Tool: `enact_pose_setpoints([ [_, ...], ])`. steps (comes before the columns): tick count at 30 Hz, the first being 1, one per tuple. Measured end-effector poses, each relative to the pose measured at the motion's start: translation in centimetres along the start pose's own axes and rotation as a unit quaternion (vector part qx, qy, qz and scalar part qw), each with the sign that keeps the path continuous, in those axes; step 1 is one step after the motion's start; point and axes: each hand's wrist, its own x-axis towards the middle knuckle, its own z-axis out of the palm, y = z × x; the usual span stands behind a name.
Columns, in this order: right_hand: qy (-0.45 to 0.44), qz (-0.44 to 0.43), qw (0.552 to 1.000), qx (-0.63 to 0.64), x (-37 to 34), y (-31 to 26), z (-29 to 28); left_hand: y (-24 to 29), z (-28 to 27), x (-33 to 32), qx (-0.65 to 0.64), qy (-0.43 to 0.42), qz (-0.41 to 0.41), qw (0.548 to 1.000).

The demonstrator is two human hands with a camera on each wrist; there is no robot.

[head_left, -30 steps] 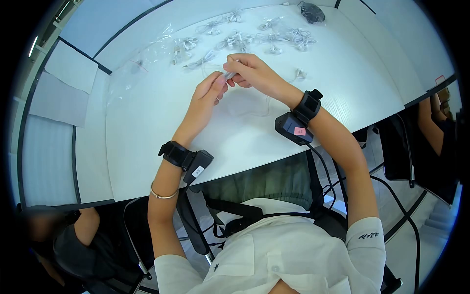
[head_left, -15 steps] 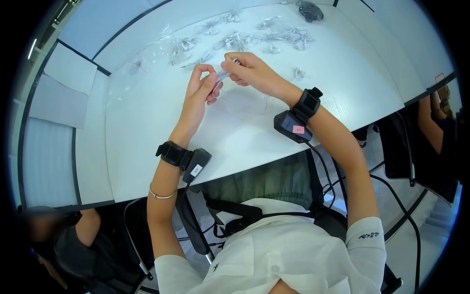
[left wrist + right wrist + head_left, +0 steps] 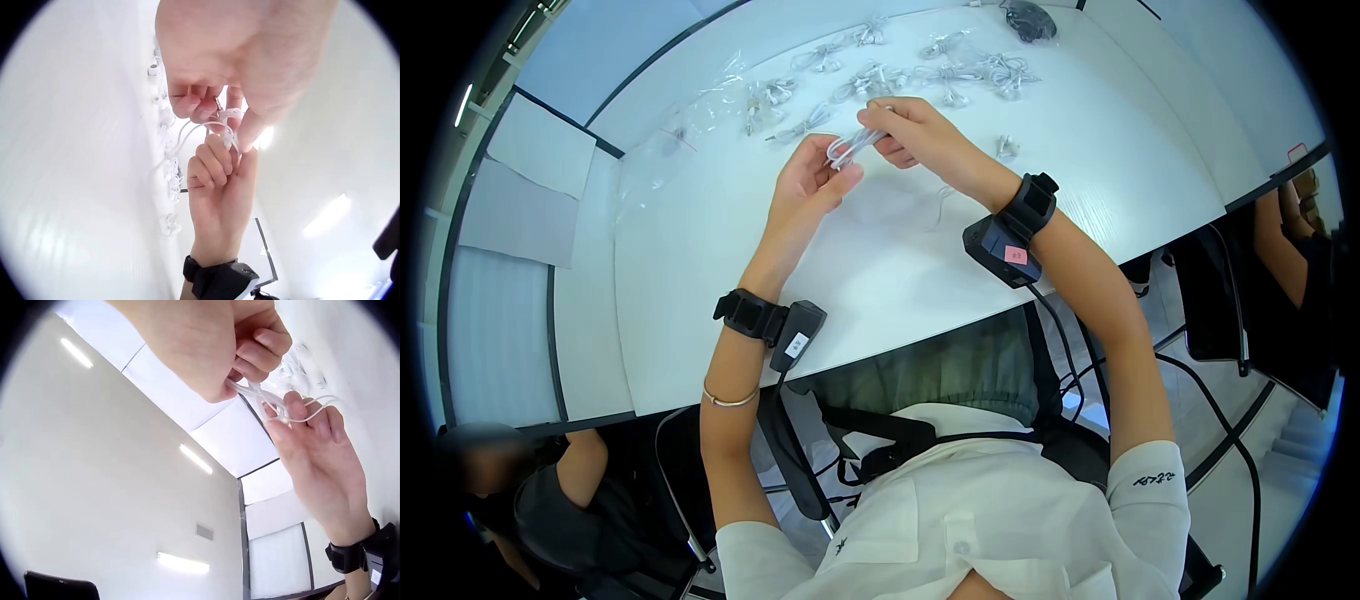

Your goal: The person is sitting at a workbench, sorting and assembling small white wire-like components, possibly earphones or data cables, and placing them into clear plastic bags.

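A white cable [image 3: 863,140], folded into a slim looped bundle, spans the gap between my two hands over the table. My right hand [image 3: 915,135] pinches one end of the bundle between thumb and curled fingers. At the looped end, my left hand [image 3: 805,180] has its thumb and fingertips on the cable, holding it loosely. In the left wrist view a small metal tip [image 3: 218,103] shows by the left hand's curled fingers. Thin loops of the cable [image 3: 322,400] stick out past the left fingertips in the right wrist view.
Several bundled white cables [image 3: 875,80] lie toward the back of the white table [image 3: 730,250]. A small white bundle [image 3: 1006,147] sits right of my hands. Clear plastic bags [image 3: 700,110] lie back left, a black bagged item [image 3: 1030,20] back right. Other people sit on both sides.
The left hand has come away from the right and its fingers have spread, so the cable's looped end now shows between them. The right hand has risen slightly, keeping its grip.
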Motion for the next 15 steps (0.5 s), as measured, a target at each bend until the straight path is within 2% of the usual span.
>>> enact_pose_setpoints([
  [2,0.003,0.009,1.000,0.004,-0.01,0.13,0.13,0.01,0.23,-0.07,0.042,0.006,0.030,0.999],
  [5,0.008,0.010,1.000,0.002,-0.19,-0.18,0.48,0.30,-0.03,-0.11,0.026,0.027,0.014,0.999],
  [14,-0.005,0.013,1.000,-0.001,-0.10,-0.15,0.25,0.08,-0.56,0.18,0.045,0.002,0.021,0.999],
  [15,-0.001,0.017,1.000,0.007,-0.13,-0.17,0.28,-0.21,-0.24,0.21,0.057,0.015,0.049,0.997],
])
